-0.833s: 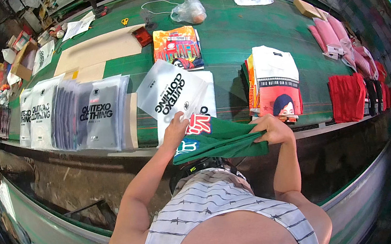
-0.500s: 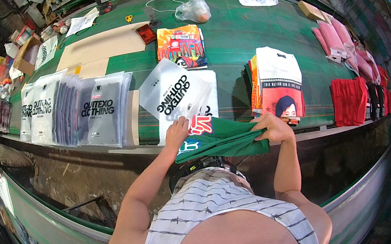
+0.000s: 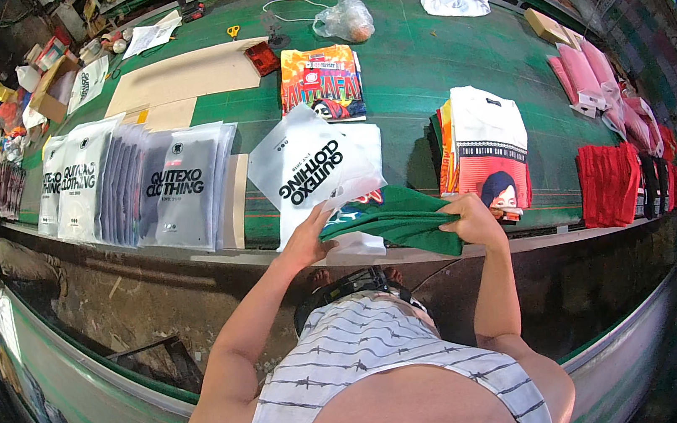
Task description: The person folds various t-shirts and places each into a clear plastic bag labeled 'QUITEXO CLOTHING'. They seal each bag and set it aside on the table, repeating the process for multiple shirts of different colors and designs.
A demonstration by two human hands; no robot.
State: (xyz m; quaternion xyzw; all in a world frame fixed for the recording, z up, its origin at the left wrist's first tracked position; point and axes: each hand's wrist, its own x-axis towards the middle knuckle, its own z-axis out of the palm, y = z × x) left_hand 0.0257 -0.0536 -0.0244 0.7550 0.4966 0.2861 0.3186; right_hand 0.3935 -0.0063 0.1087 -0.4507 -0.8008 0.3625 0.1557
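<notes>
A folded green T-shirt [image 3: 407,222] with a bright print stretches between my hands at the table's front edge. My right hand [image 3: 473,222] is closed on its right end, thumb and fingers pinching the cloth. At the left end, my left hand [image 3: 308,239] has its fingers at the edge of a translucent plastic bag [image 3: 355,177], its thumb lower down. The bag's film overlaps the print, so part of the shirt seems to lie inside it. Beneath and behind are more white printed bags [image 3: 285,152], fanned askew.
Bagged shirts [image 3: 179,189] stand in a row at left beside brown cardboard [image 3: 187,78]. Behind lies an orange printed shirt stack [image 3: 320,78]. To the right are white-and-red shirts [image 3: 487,130], red folded garments [image 3: 608,185] and pink bundles [image 3: 583,71]. Yellow scissors [image 3: 233,32] lie farther back.
The green shirt has shifted away from me and left under the bag film, covering most of its print. My left hand has turned, with its thumb now lower; my right hand stays on the cloth.
</notes>
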